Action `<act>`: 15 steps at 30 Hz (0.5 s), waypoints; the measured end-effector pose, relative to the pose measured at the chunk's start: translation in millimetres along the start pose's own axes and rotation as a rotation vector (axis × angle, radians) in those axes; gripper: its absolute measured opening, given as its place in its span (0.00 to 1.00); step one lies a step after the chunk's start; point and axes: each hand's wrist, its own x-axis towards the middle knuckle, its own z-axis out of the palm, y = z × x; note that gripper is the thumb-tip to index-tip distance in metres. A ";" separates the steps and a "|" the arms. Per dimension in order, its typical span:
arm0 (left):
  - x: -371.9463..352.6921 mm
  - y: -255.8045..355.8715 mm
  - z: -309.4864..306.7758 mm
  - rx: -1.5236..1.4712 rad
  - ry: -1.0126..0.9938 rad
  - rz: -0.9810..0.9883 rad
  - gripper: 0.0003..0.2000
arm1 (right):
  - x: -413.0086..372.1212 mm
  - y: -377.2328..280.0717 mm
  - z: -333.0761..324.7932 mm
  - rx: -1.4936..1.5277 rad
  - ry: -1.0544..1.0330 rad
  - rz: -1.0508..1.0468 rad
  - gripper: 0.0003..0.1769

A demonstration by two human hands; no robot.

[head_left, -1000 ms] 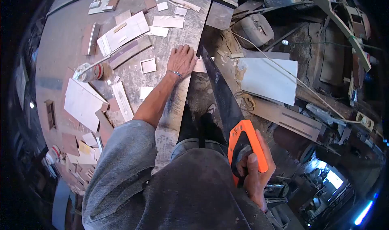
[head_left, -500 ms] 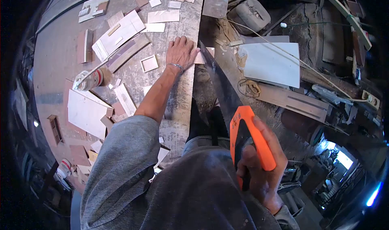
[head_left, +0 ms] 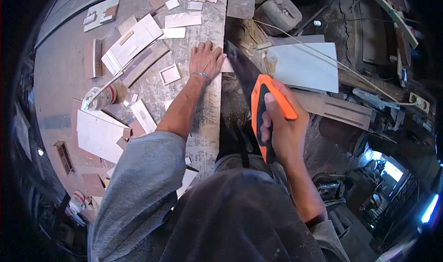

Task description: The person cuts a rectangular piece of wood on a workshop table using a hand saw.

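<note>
My left hand (head_left: 205, 61) presses down at the workbench's right edge, fingers bent, holding a small piece of wood (head_left: 227, 67) that juts past the edge beside my thumb. How much of the piece lies under the palm is hidden. In my right hand (head_left: 286, 123) is a handsaw (head_left: 256, 112) with an orange and black handle, my fingers wrapped through its grip. Its dark blade (head_left: 243, 70) slants up and away, with the far part against the jutting piece. A small square wooden frame (head_left: 170, 74) lies left of my left wrist.
Flat wood offcuts (head_left: 134, 43) lie over the workbench (head_left: 203, 110). A jar with a stick (head_left: 102, 98) stands among them. Right of the bench are a white board (head_left: 307, 66), a slotted plank (head_left: 334, 107), a cord ending in a socket (head_left: 420, 103) and a grey plastic can (head_left: 279, 14).
My right hand has pushed the saw forward, away from my body, so its handle is nearer the bench edge. My left hand stays in place on the wood.
</note>
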 end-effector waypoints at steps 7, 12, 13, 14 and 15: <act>6.2 -4.8 7.9 0.064 0.000 0.003 0.10 | 20.1 -6.1 15.6 0.056 -0.027 0.070 0.25; 5.4 -2.7 3.0 0.037 -0.015 -0.033 0.09 | 19.4 -18.8 13.5 -0.035 -0.025 0.050 0.25; 5.4 -2.9 2.8 0.018 -0.021 -0.035 0.10 | 11.3 -29.5 11.6 -0.044 -0.011 0.040 0.25; 5.6 -2.7 5.4 0.022 -0.020 -0.039 0.10 | 6.4 -41.9 9.7 -0.002 0.000 0.083 0.26; 8.1 -4.3 7.4 0.031 -0.011 -0.041 0.09 | 19.2 -45.3 13.7 0.037 -0.023 0.115 0.26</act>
